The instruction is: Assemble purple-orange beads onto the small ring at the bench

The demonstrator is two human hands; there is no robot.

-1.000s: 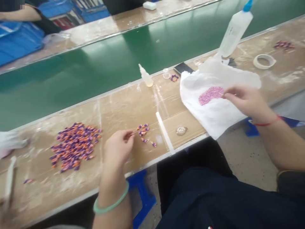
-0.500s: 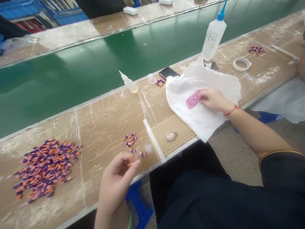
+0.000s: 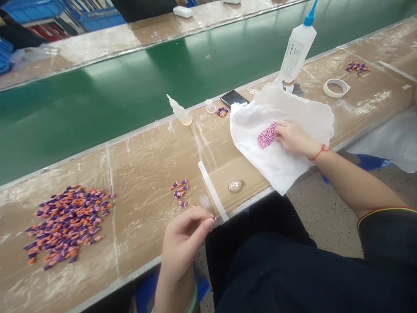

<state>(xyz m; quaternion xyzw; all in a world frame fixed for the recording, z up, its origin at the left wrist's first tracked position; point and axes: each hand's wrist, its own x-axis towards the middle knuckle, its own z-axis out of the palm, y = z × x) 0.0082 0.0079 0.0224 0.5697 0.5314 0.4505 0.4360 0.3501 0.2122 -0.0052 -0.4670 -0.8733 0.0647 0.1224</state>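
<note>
My left hand (image 3: 184, 237) hovers at the bench's front edge, thumb and forefinger pinched on a small purple and orange piece (image 3: 213, 218). A few more such pieces (image 3: 180, 191) lie just beyond it. A big heap of the same pieces (image 3: 67, 221) lies at the left. My right hand (image 3: 293, 137) rests on a crumpled white sheet (image 3: 276, 161), fingers bent against a patch of tiny pink beads (image 3: 266, 134); whether it holds any is hidden.
A green conveyor belt (image 3: 130, 82) runs behind the brown bench (image 3: 146, 165). On the bench: a small glue bottle (image 3: 180, 112), a tall squeeze bottle (image 3: 297, 45), a phone (image 3: 233, 98), a tape roll (image 3: 336, 87), a white strip (image 3: 213, 196), a clear glass dome (image 3: 235, 186).
My left hand moved from the small group of pieces back toward me and to the right, carrying one piece. My right hand came down onto the pink beads.
</note>
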